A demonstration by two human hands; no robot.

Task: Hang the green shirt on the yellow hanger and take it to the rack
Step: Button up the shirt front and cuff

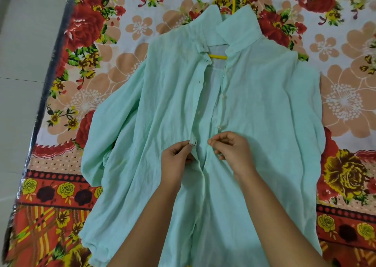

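The pale green shirt lies spread front-up on a bed, collar away from me, its front open down the middle. The yellow hanger sits inside it: its hook pokes out above the collar and a short stretch of bar shows in the neck opening, the rest is hidden by cloth. My left hand pinches the buttonhole edge of the left front panel. My right hand pinches the button edge of the right panel, just below two clear buttons. The two hands are a few centimetres apart at mid-chest of the shirt.
A floral bedsheet in red, peach and yellow covers the bed under the shirt. The bed's dark edge runs along the left, with grey tiled floor beyond it.
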